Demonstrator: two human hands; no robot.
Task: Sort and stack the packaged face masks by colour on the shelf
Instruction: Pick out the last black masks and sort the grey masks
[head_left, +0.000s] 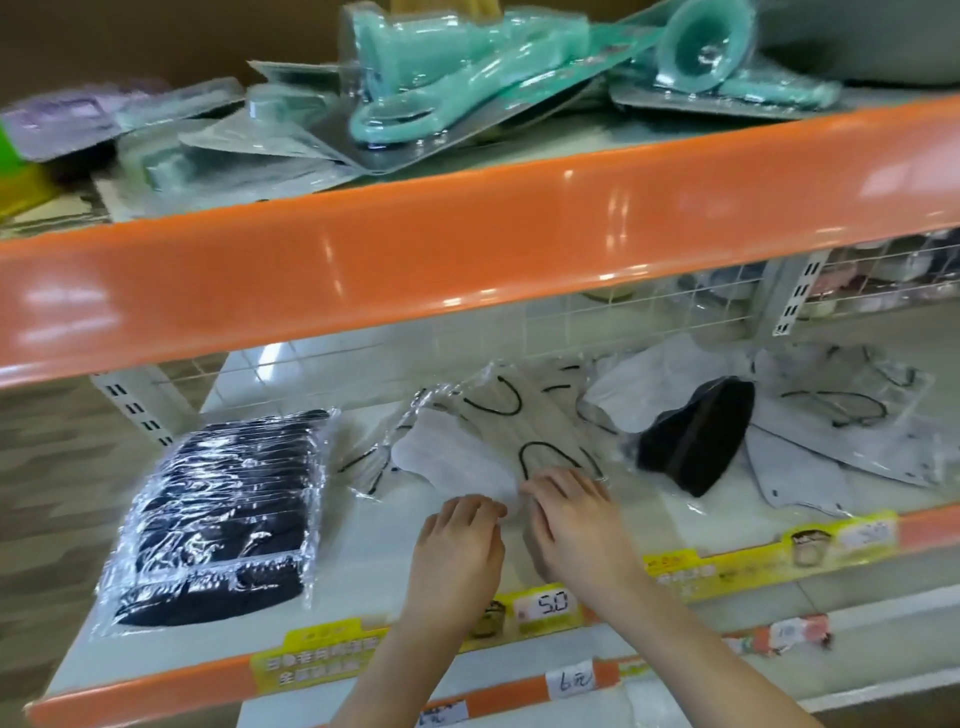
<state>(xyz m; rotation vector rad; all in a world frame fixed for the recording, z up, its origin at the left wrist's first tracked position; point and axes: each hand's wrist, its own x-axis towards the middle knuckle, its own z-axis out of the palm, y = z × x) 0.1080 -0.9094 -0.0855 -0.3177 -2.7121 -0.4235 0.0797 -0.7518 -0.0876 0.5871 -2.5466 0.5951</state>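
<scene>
A stack of black packaged masks lies at the left of the white shelf. In the middle sits a white mask in clear wrap with black ear loops. My left hand and my right hand both pinch its near edge, fingers curled. To the right lies a single black packaged mask. More white packaged masks are scattered at the far right, and others lie behind the middle one.
An orange shelf lip overhangs the masks from above. The upper shelf holds teal blister-packed items. A wire grid backs the mask shelf. Yellow price labels line the front edge.
</scene>
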